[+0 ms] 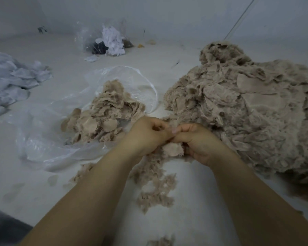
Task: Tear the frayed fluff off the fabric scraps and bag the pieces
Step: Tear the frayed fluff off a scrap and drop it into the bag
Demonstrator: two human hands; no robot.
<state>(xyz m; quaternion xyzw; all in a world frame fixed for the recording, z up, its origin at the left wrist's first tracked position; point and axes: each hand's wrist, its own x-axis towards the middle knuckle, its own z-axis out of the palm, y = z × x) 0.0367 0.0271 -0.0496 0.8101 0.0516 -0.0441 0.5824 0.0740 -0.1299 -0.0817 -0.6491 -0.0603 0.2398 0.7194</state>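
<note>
Both the left hand [146,134] and right hand [197,141] pinched one beige scrap [172,150] with curled fingers; short pulls close to the fray looked best.

Bag [43,142] L, scrap pile [247,110] R.

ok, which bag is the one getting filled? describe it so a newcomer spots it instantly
Start at the huge beige scrap heap on the right; just left of it, ahead of the left hand, a clear plastic bag lies flat and open. It holds smooth beige scraps, unlike the farther clear bag by the wall, stuffed with white and dark pieces.
</note>
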